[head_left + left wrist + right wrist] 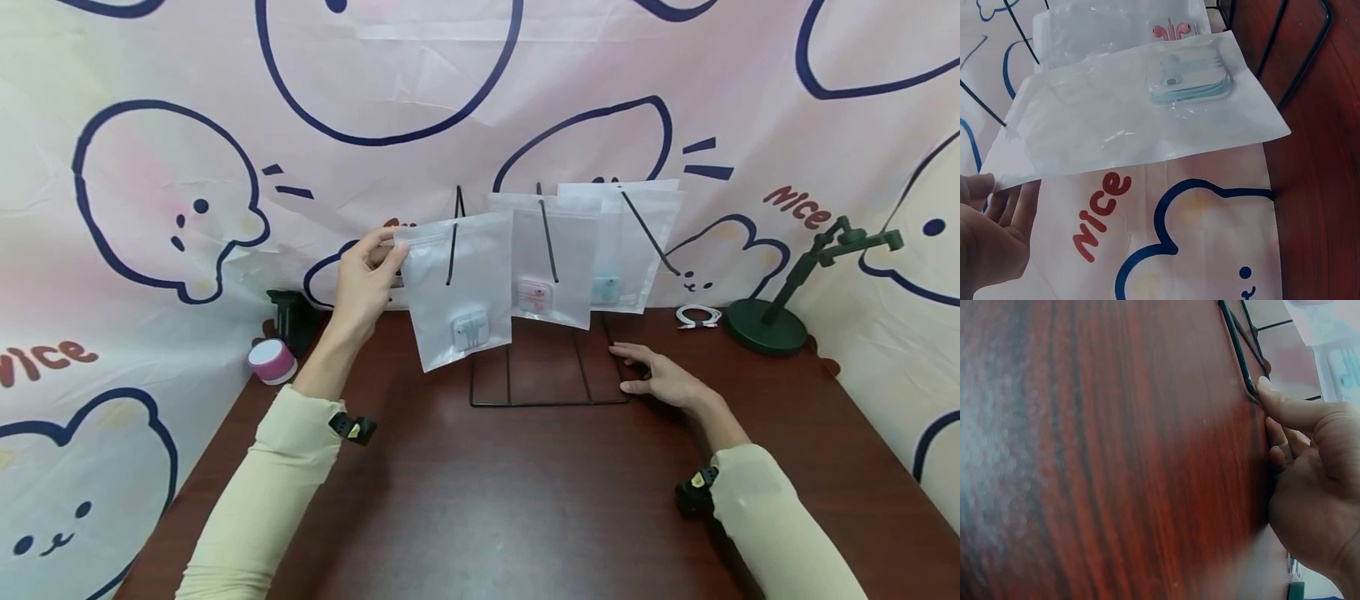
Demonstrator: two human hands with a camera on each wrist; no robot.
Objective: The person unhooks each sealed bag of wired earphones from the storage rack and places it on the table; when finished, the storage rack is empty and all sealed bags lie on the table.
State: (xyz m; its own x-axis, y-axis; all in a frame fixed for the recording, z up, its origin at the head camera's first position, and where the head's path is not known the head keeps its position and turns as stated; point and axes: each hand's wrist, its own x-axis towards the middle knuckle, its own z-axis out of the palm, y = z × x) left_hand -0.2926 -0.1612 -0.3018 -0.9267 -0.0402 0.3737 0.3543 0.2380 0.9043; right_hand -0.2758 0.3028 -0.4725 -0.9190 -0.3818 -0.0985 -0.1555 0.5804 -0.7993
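Observation:
A black wire display rack stands on the table, its hooks hung with white zip pouches. My left hand pinches the upper left edge of the front-left pouch, which hangs tilted on a hook. Inside it shows a clear case of pale blue earphones. Beside it, the middle pouch contains pink earphones. The right-hand pouches overlap; a light blue case shows through. Low on the right, my right hand holds the rack's base by its front corner, thumb on the wire.
A pink-and-white jar and a black object sit at the back left. A coiled white cable lies beside a dark green stand at the back right. A printed cloth hangs behind the table.

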